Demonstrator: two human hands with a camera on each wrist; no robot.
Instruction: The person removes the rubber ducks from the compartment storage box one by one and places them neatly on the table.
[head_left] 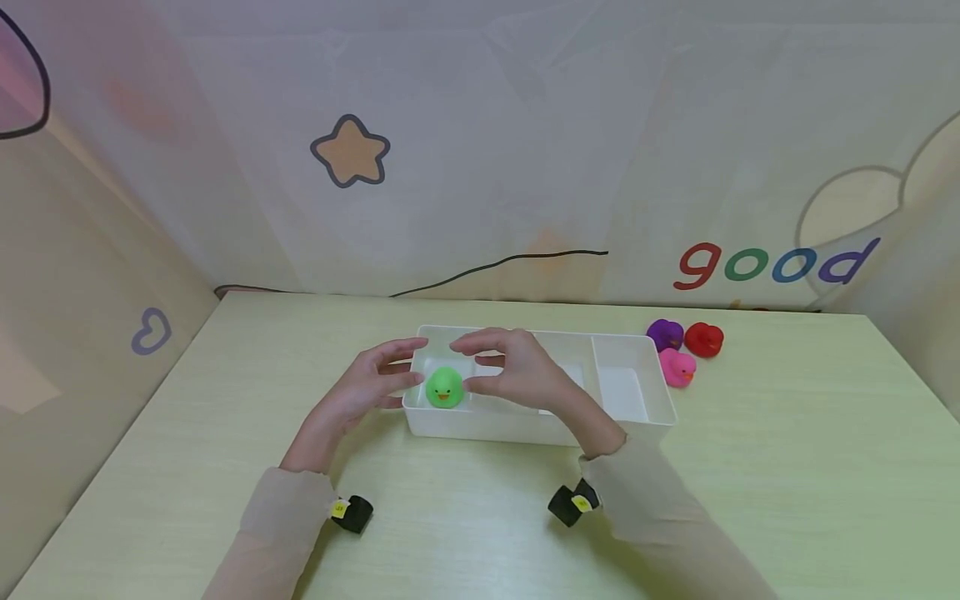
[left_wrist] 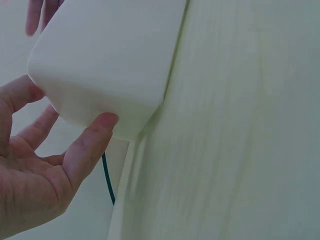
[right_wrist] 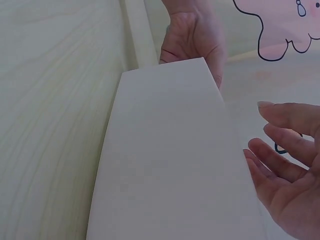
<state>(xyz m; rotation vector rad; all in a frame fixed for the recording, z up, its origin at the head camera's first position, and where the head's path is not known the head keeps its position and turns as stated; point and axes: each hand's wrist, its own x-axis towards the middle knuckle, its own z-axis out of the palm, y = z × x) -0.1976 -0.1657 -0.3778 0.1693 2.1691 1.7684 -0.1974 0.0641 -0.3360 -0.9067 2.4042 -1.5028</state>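
Note:
A green rubber duck (head_left: 445, 387) sits in the left end compartment of a long white divided box (head_left: 480, 427), its orange beak facing the viewer. My left hand (head_left: 367, 382) rests on the box's left end; in the left wrist view its thumb and fingers (left_wrist: 104, 121) touch the end wall, spread apart. Over the box, just right of the duck, hovers my right hand (head_left: 521, 375) with loosely bent fingers and nothing between them. Its thumb tip is close to the duck; whether they touch I cannot tell. In the right wrist view the box wall (right_wrist: 165, 150) hides the duck.
Purple (head_left: 665, 334), red (head_left: 704, 339) and pink (head_left: 677, 367) rubber ducks lie together on the table just beyond the box's right end. A printed cloth backdrop (head_left: 480, 167) stands behind the pale table (head_left: 787, 467). Each wrist carries a small black camera.

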